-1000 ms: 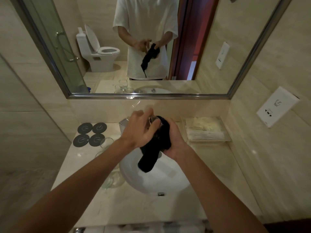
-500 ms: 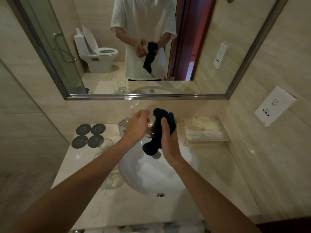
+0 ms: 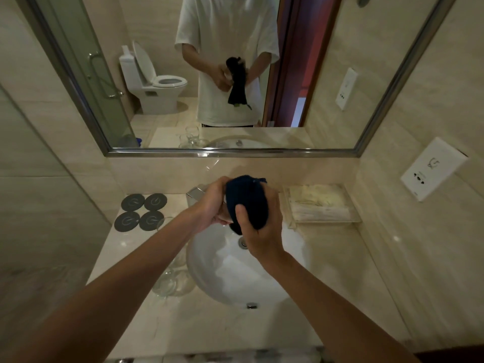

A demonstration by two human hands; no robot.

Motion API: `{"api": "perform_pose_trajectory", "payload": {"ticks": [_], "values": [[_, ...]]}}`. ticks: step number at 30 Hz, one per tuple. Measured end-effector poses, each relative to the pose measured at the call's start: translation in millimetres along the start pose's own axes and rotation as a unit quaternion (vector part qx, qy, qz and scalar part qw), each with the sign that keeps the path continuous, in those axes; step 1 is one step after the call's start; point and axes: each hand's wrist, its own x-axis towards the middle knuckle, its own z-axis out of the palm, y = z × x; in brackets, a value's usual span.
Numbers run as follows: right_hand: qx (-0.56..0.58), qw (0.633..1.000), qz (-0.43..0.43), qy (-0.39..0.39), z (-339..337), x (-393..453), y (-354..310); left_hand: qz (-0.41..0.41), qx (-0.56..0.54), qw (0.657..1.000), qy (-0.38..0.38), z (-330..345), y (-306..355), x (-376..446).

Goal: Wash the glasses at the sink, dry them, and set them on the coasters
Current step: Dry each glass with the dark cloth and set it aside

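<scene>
From the head view, the left hand curls round a glass that is almost wholly hidden, while the right hand grips a dark cloth wrapped over it, both held above the white sink. Wet glass is likely slippery and fragile, so a firm hold round the body through the soft cloth seems wise. More glasses stand on the pale surface left of the basin; four grey coasters lie bare at far left. A clear tray sits at far right, under the mirror.
</scene>
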Motion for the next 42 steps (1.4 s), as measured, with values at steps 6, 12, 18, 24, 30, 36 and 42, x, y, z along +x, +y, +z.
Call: {"api": "perform_pose_trajectory", "payload": {"ticks": [6, 12, 18, 24, 30, 36, 42], "values": [[0.216, 0.921, 0.322, 0.023, 8.0, 22.0, -26.7, 0.359, 0.172, 0.915, 0.072, -7.9, -14.7, 11.6], [0.415, 0.707, 0.565, -0.092, -8.6, 30.7, -28.3, 0.512, 0.527, 0.675, 0.065, -21.7, 1.8, 12.3], [0.437, 0.711, 0.545, -0.072, -15.2, 26.2, -24.4, 0.312, 0.283, 0.907, 0.007, -19.4, -21.3, 4.4], [0.419, 0.736, 0.527, -0.073, -12.5, 21.5, -17.5, 0.290, 0.143, 0.945, 0.049, -12.3, -42.6, 9.4], [0.356, 0.793, 0.492, -0.041, -12.6, 17.2, -6.7, 0.265, 0.006, 0.963, 0.036, -7.3, -45.7, 0.9], [0.345, 0.840, 0.419, -0.018, -28.4, 31.6, -9.0, 0.208, -0.085, 0.974, -0.014, -7.9, -49.9, -0.4], [0.275, 0.897, 0.339, -0.067, -33.0, 38.3, -27.1, 0.167, -0.082, 0.981, -0.062, -2.6, -49.1, -1.4]]}}
